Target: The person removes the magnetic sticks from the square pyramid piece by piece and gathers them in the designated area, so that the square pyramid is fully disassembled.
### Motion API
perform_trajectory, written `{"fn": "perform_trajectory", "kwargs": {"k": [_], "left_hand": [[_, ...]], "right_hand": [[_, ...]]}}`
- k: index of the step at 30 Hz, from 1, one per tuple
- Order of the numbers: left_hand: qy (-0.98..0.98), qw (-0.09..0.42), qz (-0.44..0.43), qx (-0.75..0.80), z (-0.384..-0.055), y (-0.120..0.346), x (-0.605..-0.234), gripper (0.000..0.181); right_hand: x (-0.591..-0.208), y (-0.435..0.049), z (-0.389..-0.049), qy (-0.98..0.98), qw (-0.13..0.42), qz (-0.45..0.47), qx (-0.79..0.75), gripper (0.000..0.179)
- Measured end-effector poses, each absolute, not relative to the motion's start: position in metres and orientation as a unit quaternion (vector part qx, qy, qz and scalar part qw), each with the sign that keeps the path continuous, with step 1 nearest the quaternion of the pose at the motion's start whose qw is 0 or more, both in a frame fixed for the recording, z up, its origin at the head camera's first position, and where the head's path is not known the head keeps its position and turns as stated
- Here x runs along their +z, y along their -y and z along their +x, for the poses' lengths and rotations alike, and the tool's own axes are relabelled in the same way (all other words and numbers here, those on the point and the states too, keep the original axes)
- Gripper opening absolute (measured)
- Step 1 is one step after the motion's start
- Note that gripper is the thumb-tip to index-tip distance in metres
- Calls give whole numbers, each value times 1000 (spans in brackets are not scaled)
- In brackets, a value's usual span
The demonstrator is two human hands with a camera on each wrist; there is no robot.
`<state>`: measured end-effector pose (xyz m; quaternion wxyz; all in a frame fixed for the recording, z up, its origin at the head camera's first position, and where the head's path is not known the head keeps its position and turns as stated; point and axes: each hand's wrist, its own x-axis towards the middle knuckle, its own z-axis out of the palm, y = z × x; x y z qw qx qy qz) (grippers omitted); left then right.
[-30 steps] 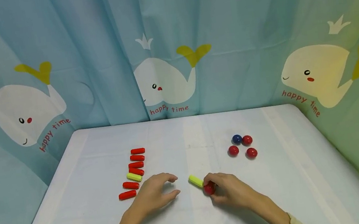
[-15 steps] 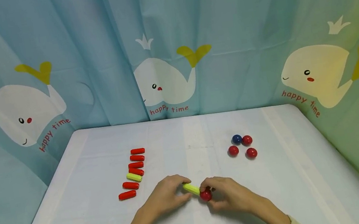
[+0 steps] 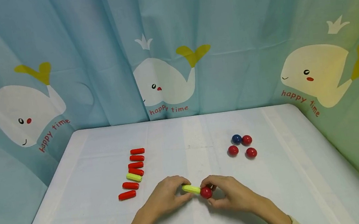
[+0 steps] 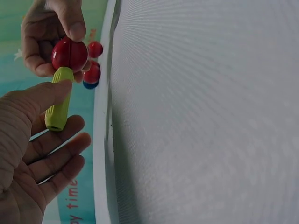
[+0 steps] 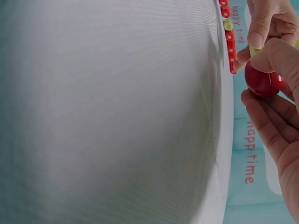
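Observation:
My left hand (image 3: pixel 167 196) pinches a short yellow-green ribbed handle (image 3: pixel 191 189) between thumb and fingers. A round hole shows in the handle's near end in the left wrist view. My right hand (image 3: pixel 231 193) holds a shiny red ball (image 3: pixel 206 192) by thumb and fingertips. A dark seam runs around this ball (image 4: pixel 69 54). Handle and ball meet end to end, forming one line between the two hands. In the right wrist view, my right thumb covers part of the ball, and most of the handle is hidden.
A slanting row of several red handles (image 3: pixel 136 165) with one yellow-green handle (image 3: pixel 134 177) lies at the left of the white table (image 3: pixel 284 204). Back right are a blue ball (image 3: pixel 237 139) and several red balls (image 3: pixel 251 152). A whale-print curtain (image 3: pixel 237 33) surrounds the table.
My left hand has moved right and taken hold of the yellow-green handle's free end. Handle and red ball shifted slightly left, and the handle now lies more level. The other pieces stayed put.

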<state>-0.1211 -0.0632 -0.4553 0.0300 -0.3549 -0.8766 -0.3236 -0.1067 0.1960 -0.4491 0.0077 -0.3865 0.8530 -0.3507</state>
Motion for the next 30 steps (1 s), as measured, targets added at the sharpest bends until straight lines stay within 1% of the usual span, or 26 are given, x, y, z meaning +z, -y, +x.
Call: {"fn": "perform_trajectory", "kwargs": {"k": [5, 8, 30], "left_hand": [[873, 29, -360, -329, -121, 62, -456, 16], [872, 25, -363, -329, -120, 62, -456, 16], [855, 42, -397, -331, -121, 62, -450, 13]], "right_hand": [[-449, -197, -107, -853, -19, -384, -353, 41], [-449, -197, -107, -854, -25, -380, -355, 41], [-442, -198, -107, -859, -27, -360, -363, 38]]}}
